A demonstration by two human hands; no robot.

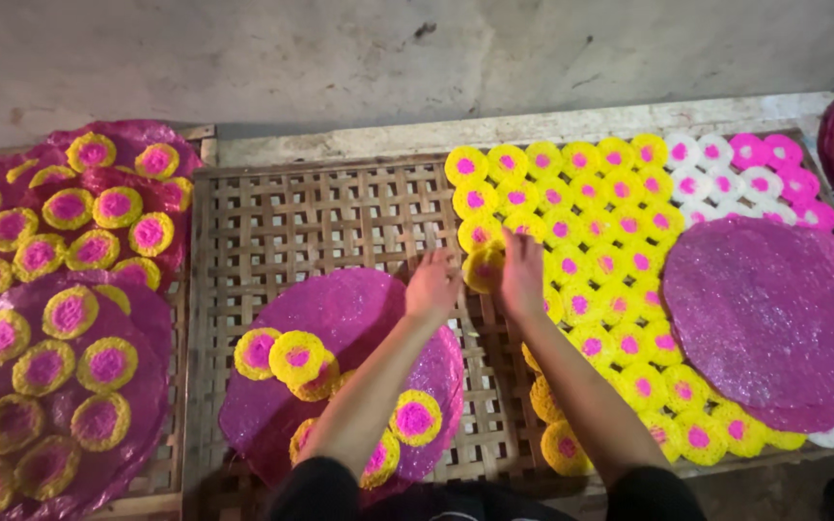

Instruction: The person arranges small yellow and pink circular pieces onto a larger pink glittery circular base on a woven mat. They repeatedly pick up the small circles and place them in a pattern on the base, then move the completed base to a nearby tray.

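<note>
Both hands meet over the woven bamboo tray (340, 207). Right hand (521, 275) fingers closed on a yellow disc w/ pink centre (484, 267), left hand (432, 287) just beside it, fingertips at the disc's edge. Right of the right hand: rows of same yellow-pink discs (610, 241), then a big purple glittery round sheet (769, 318) lying over them. Under the left forearm: another purple round (340, 309) w/ a few discs on it. Far left of left hand: more purple rounds loaded w/ discs (60, 289)
</note>
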